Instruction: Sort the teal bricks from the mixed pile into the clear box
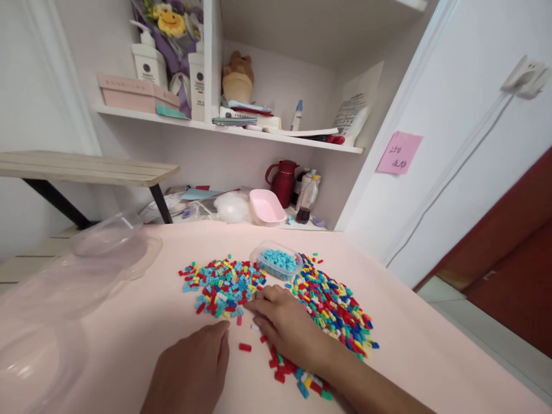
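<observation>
Your right hand [280, 319] is resting its bent fingers at the near right edge of the left heap of bricks [233, 282]; whether they are pinching one, I cannot tell. Your left hand [192, 368] is lying nearer and left, fingers curled, its grip hidden. Just beyond your right hand, the closer one, the clear tub [257, 253] of blue bricks [279, 260] is sitting, its long axis running far left to near right.

Multicoloured bricks [334, 303], turquoise boxed bricks [279, 260], tabletop [414, 351] — pale pink

Head-worn view looks forward and down; hands [288, 323] near, shelves [293, 138] beyond.
</observation>
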Tool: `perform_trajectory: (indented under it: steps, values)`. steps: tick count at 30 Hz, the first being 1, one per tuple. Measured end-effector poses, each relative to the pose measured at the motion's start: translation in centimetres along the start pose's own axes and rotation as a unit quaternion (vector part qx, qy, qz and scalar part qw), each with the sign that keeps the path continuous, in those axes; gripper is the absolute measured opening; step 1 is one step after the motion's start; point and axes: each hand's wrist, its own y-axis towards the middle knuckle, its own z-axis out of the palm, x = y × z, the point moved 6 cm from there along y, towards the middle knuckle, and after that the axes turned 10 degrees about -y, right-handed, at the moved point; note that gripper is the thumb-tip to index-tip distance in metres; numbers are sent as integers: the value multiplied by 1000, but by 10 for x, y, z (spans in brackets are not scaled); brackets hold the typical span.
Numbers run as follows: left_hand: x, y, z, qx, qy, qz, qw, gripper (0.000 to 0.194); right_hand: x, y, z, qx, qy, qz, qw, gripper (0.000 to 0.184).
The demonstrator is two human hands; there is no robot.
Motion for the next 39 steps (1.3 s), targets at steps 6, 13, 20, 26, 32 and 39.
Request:
perform_trajectory:
  steps: [6, 13, 20, 26, 32, 39]
  values:
    - [-6, 0, 4, 22, 5, 27, 999, 56, 4, 2, 6, -17, -35, -1, 999, 32]
    - [-8, 2, 14, 46, -25, 94, 994, 54, 3, -1, 0, -4, 7, -12, 1000, 29]
    - [-12, 0, 16, 55, -36, 144, 987, 56, -4, 0, -4, 5, 28, -10, 1000, 22]
    - [-6, 4, 18, 42, -69, 143, 986, 52, -7, 3, -7, 2, 30, 17, 999, 25]
    - [-1, 7, 19, 26, -79, 120, 989, 51, -13, 0, -12, 40, 79, -19, 996, 15]
    - [-5, 4, 20, 33, -72, 121, 989, 53, -20, 1, -12, 20, 156, -3, 988, 19]
